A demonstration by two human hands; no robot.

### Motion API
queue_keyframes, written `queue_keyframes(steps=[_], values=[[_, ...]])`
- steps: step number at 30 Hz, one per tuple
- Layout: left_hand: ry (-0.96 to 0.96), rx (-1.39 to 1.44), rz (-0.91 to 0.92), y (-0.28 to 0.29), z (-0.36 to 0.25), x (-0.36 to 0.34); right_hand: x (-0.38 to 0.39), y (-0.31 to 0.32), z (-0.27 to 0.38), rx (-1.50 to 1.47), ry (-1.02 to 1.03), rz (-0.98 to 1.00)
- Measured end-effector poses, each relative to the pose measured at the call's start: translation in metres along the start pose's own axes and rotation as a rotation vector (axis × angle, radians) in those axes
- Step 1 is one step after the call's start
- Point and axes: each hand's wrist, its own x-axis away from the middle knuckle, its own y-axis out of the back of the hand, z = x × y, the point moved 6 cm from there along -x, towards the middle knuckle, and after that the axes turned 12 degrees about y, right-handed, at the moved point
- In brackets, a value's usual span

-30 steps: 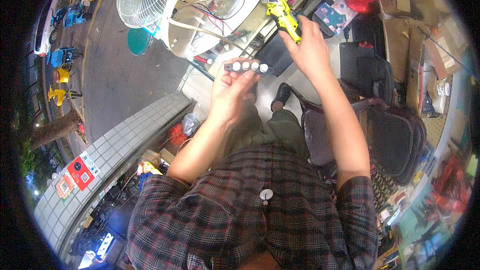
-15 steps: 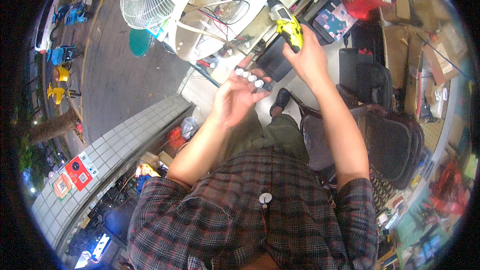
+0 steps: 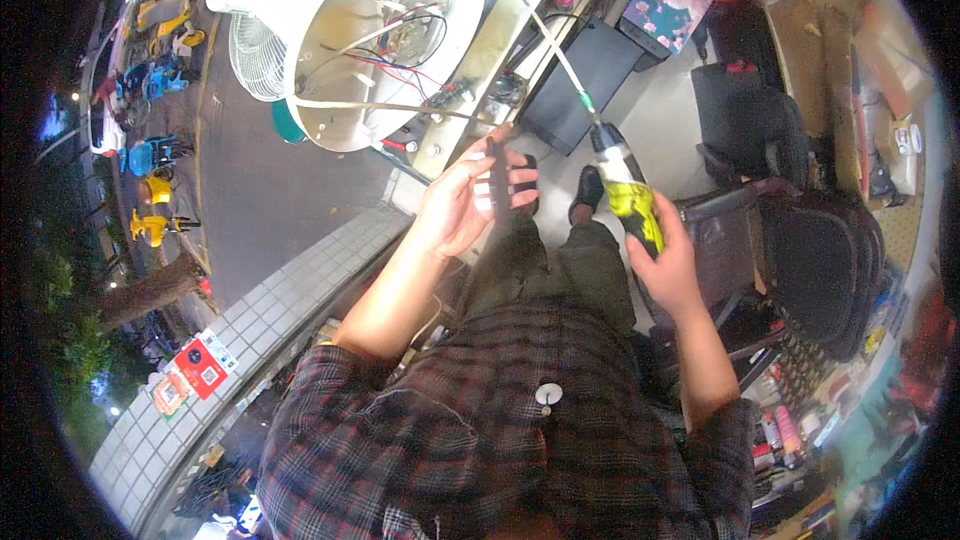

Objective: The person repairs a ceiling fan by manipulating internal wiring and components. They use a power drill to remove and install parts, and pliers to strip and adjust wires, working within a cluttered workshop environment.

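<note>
My left hand (image 3: 452, 212), palm up, has its fingers curled round a dark push-button strip (image 3: 499, 180) with several white buttons. Its far end is near the rim of an upturned white fan base (image 3: 308, 128), whose inside shows red, dark and pale wires (image 3: 405, 45). In my right hand (image 3: 668, 265) is a yellow-and-black power screwdriver (image 3: 630, 190). Its long thin bit (image 3: 556, 50) points up and left over the bench, apart from the fan. My right fingers wrap round the lower end of the tool's grip.
The fan's wire grille (image 3: 258, 55) is behind the base, at the bench edge. A dark flat panel (image 3: 585, 90) stands right of the bench (image 3: 478, 60). Dark chairs (image 3: 815, 240) are at my right, cardboard boxes (image 3: 815, 60) beyond. A tiled ledge (image 3: 290, 285) runs along my left.
My right hand has drawn the screwdriver down and toward me; its long bit now shows. The button strip has turned in my left hand, its buttons now facing left.
</note>
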Motion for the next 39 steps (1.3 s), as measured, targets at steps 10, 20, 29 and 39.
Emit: queue_keyframes(steps=[10,20,29,39], values=[[-0.020,-0.199,-0.019,-0.015,0.030,-0.026,0.058,-0.003,0.000,-0.564,-0.143,0.104],[-0.132,-0.029,-0.036,-0.062,0.017,-0.045,0.036,0.065,0.039,-0.328,-0.082,-0.071],[0.013,0.282,0.104,-0.124,0.028,-0.050,-0.011,0.072,0.103,-0.288,0.465,-0.666],[0.098,0.157,-0.122,-0.001,0.049,-0.026,-0.127,0.099,0.179,-0.301,0.705,-0.671]])
